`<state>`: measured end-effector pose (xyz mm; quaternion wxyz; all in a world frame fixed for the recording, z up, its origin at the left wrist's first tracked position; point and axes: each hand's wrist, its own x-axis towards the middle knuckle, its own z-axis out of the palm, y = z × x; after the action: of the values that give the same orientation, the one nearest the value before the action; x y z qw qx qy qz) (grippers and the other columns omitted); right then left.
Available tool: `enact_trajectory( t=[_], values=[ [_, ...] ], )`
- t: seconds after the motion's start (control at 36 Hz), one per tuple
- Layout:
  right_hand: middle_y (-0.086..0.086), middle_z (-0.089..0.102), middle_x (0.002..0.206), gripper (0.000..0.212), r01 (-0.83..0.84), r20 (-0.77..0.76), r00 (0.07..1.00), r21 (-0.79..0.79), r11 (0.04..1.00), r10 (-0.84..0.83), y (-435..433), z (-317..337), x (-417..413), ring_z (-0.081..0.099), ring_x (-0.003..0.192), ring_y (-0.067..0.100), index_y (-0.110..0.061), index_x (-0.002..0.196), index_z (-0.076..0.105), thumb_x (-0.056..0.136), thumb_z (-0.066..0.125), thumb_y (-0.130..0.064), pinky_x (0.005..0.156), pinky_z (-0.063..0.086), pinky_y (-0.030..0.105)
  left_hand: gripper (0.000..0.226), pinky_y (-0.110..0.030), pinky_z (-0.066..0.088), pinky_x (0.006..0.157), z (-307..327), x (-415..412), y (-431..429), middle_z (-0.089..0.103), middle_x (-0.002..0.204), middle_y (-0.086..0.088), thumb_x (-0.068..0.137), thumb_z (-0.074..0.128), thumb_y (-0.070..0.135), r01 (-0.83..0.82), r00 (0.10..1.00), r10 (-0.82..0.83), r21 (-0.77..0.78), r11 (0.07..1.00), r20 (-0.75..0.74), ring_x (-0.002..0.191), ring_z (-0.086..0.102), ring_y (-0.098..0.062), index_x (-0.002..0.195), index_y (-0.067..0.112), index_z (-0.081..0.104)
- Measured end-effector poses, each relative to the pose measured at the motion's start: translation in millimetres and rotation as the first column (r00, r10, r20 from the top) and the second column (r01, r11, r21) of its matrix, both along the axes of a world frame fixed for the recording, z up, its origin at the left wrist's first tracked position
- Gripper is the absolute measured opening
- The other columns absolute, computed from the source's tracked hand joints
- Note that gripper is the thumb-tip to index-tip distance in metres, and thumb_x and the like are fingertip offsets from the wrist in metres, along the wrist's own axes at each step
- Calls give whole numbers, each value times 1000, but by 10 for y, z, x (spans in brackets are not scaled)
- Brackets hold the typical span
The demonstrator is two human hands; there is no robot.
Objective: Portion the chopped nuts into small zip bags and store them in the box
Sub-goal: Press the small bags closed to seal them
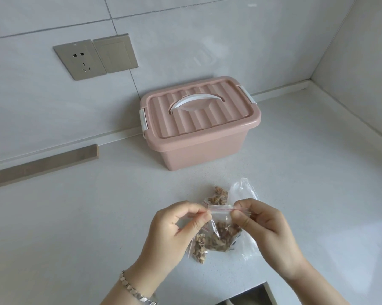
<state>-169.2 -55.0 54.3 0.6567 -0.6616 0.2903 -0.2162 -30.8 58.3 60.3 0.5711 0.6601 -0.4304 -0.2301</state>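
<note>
**Left hand [176,225] and right hand [262,227] pinch a nut bag's seal**

Thumb and forefinger of each hand pinch one end of the red-lined zip strip on a small clear plastic zip bag of chopped brown nuts [223,233]. It hangs over the pale grey countertop [75,216]. A second filled small bag [200,247] lies under it and a third filled small bag [218,197] just behind, beside a crumpled larger clear bag [242,188]. The pink ribbed plastic box [198,139], lid on, stands well behind near the wall.

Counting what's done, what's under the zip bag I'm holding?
A filled nut bag pokes out lower left, a clear plastic bag at right; the held zip bag hides the rest.
</note>
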Motion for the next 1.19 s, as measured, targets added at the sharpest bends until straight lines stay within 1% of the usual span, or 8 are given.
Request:
enact_trajectory(
  t=[0.11, 0.28, 0.44, 0.72, 0.81, 0.92, 1.06, 1.19],
  values=[
    [-3, 67, 67, 7, -39, -7, 999, -68, 997, 38, -11, 51, 17, 61, 66, 8, -23, 78, 68, 80, 65, -29, 69, 46, 19, 8, -4, 42, 66, 3, 4, -8, 65, 75, 24, 80, 61, 28, 11, 992, -8, -22, 1000, 129, 71, 63, 3, 81, 36, 64],
    [-14, 65, 75, 8, -134, -69, 991, -391, 911, 116, 32, 69, 136, 63, 74, 6, -38, 77, 63, 78, 58, -44, 68, 44, 12, 10, -14, 44, 65, -25, 60, 26, 55, 73, 18, 84, 55, 24, 38, 949, -37, 2, 999, 312, 69, 58, -5, 76, 30, 53],
    [-18, 59, 77, 10, -200, -177, 978, -659, 725, 109, 59, 38, 321, 57, 72, -4, -32, 82, 59, 83, 52, -39, 63, 47, 17, 18, -7, 43, 64, -80, 151, 112, 61, 71, 23, 78, 57, 29, -42, 992, 45, -28, 999, 116, 67, 61, 0, 75, 47, 56],
    [-30, 59, 78, 27, -230, -254, 963, -603, 764, 89, -18, 69, 750, 55, 69, -1, -37, 89, 58, 72, 52, -57, 60, 38, 11, 12, -4, 41, 59, -132, 637, 254, 62, 60, 20, 72, 58, 37, -145, 989, 143, -79, 986, -24, 57, 59, 5, 68, 26, 58],
    [-33, 58, 71, 25, -191, -281, 959, -585, 788, 24, 29, 68, 858, 54, 66, -2, -35, 58, 60, 65, 71, -56, 57, 37, 10, 12, -5, 42, 57, -182, 783, 294, 64, 62, 17, 71, 58, 39, -158, 987, 155, -76, 984, -47, 56, 58, 4, 66, 28, 59],
    [-27, 57, 54, 30, -100, -318, 942, -560, 823, -102, 55, -74, 958, 54, 61, -4, -41, 52, 51, 61, 79, -39, 53, 37, 11, 6, -7, 43, 57, -342, 903, 351, 66, 72, 17, 73, 57, 43, -186, 982, 186, -21, 982, -18, 64, 64, -1, 72, 39, 62],
    [-11, 59, 57, 20, 42, -370, 897, -475, 879, -243, -18, -379, 927, 55, 62, -4, -28, 59, 62, 71, 77, -27, 55, 40, 11, 25, -6, 47, 68, -790, 1022, 346, 67, 89, 18, 83, 63, 6, -290, 957, 290, 11, 957, 31, 80, 65, 2, 76, 30, 63],
    [-11, 65, 71, 10, -16, -499, 844, -389, 921, -196, -81, -579, 798, 57, 64, -2, -21, 79, 70, 77, 71, -31, 61, 43, 12, 27, -33, 53, 86, -1377, 895, 346, 70, 102, 11, 85, 58, 1, -160, 977, 185, 213, 964, -102, 97, 67, -11, 76, 26, 60]
  ],
)
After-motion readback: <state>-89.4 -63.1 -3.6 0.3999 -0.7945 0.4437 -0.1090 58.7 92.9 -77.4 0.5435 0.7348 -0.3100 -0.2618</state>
